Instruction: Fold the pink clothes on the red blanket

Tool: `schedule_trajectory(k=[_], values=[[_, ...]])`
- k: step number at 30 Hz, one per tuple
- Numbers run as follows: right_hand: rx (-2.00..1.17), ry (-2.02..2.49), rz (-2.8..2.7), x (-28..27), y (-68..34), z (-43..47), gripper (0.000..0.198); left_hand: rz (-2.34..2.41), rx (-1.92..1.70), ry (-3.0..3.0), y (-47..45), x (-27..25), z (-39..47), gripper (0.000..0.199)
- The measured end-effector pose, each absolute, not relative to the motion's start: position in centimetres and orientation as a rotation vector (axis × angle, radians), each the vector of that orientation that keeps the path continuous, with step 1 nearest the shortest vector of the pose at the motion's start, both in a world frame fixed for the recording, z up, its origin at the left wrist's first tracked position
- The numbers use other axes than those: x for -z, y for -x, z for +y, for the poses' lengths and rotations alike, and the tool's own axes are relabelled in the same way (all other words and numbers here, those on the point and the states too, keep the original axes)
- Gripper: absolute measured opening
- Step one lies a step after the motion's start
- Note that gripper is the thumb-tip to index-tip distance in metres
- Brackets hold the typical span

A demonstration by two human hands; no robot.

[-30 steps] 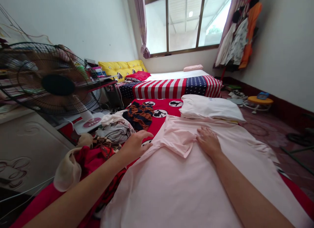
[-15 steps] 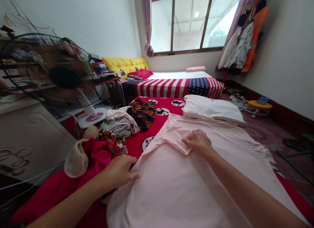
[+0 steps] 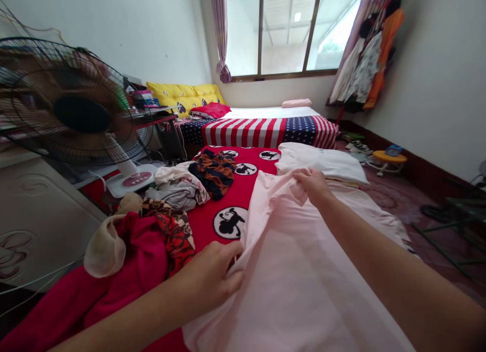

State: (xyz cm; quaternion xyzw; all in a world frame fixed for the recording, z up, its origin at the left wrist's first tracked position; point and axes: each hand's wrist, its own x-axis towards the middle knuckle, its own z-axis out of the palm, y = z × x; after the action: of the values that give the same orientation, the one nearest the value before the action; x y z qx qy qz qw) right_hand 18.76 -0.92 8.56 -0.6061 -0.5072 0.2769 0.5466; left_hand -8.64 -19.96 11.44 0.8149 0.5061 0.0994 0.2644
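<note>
A pale pink shirt [image 3: 304,271] lies spread over the red bedcover with round monkey prints [image 3: 231,222]. My left hand [image 3: 216,271] pinches the shirt's left edge between thumb and fingers. Farther up, my right hand [image 3: 313,185] is closed on a bunched part of the same shirt, probably its sleeve, and lifts it off the bed. Between the two hands the cloth is drawn into a raised fold. A folded white garment [image 3: 321,162] lies just beyond my right hand.
Left of the shirt are a magenta garment [image 3: 140,251], a beige cup-shaped piece [image 3: 104,248], grey clothing [image 3: 176,192] and an orange-and-navy garment [image 3: 214,172]. A fan [image 3: 81,114] stands at the left. A yellow-topped stool [image 3: 389,157] is at the right.
My left hand has moved right and now grips the shirt's edge. My right hand has moved up and away, raising the bunched cloth. The left side of the shirt is pulled inward.
</note>
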Motion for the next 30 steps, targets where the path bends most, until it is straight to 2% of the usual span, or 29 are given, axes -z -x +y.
schedule_trajectory(k=[3, 6, 8, 10, 14, 16, 18, 19, 21, 25, 30], values=[[-0.63, 1.467, -1.193, -7.7, -20.2, -0.6, 0.019, 1.3, -0.217, -2.146, 6.6, -10.6, -20.6, 0.01], [-0.546, 1.565, -1.198, -5.9, -21.4, -1.0, 0.018, 1.148, -0.068, -2.047, 5.2, -10.6, -21.4, 0.026], [-0.447, 1.643, -1.208, -4.8, -22.0, -1.7, 0.023, 1.041, 0.076, -2.083, 4.6, -11.6, -22.1, 0.038], [-0.319, 1.69, -1.223, -4.3, -22.0, -2.6, 0.033, 0.937, 0.163, -2.18, 4.2, -13.1, -22.4, 0.041], [0.066, 1.633, -1.556, -3.9, -20.2, -4.3, 0.039, 0.836, -0.066, -2.347, 3.0, -14.1, -20.0, 0.033], [0.129, 1.535, -1.857, -3.5, -19.1, -4.9, 0.036, 0.878, -0.268, -2.41, 2.1, -12.5, -16.9, 0.028], [0.052, 1.467, -2.12, -2.8, -18.4, -5.2, 0.039, 1.082, -0.52, -2.492, 1.2, -9.5, -13.2, 0.033], [0.007, 1.459, -2.216, -2.5, -18.3, -5.2, 0.041, 1.185, -0.579, -2.511, 0.8, -7.8, -11.6, 0.04], [-0.073, 1.489, -2.31, -2.2, -18.3, -5.1, 0.042, 1.315, -0.457, -2.57, 0.4, -4.4, -9.1, 0.061], [-0.147, 1.629, -2.185, -3.5, -18.1, -3.4, 0.028, 1.428, -0.466, -2.646, 0.2, -0.3, -8.1, 0.061], [-0.034, 1.745, -1.971, -5.6, -16.3, 2.0, 0.029, 1.439, -0.52, -2.625, 0.4, -0.4, -9.0, 0.061]])
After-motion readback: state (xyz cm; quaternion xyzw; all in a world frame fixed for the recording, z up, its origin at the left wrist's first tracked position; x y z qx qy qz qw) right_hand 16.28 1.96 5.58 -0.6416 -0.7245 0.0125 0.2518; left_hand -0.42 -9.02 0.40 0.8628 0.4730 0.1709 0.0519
